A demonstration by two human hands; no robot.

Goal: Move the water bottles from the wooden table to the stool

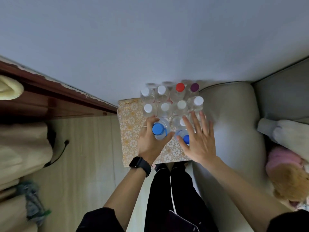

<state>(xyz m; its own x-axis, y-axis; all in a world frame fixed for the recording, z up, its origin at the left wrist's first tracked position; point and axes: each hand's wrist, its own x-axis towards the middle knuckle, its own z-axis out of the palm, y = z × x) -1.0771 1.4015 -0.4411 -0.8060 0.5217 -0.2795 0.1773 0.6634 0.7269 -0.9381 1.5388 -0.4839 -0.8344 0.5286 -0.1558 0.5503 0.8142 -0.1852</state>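
Several clear water bottles stand packed together on a surface covered with a gold floral cloth (132, 124). Most have white caps (165, 106); one has a red cap (180, 87), one a purple cap (194, 87). My left hand (150, 141) wraps around a bottle with a blue cap (158, 128) at the front of the group. My right hand (199, 139) hovers flat with fingers spread over a second blue-capped bottle (186, 138), partly hiding it. I cannot tell whether this surface is the table or the stool.
A grey sofa arm (229, 124) rises right beside the bottles. A dark wooden frame (55, 96) runs along the left. Folded bedding (21, 144) lies at the left, and a pink and brown plush toy (287, 171) sits at the right. Pale wood floor (87, 164) lies below.
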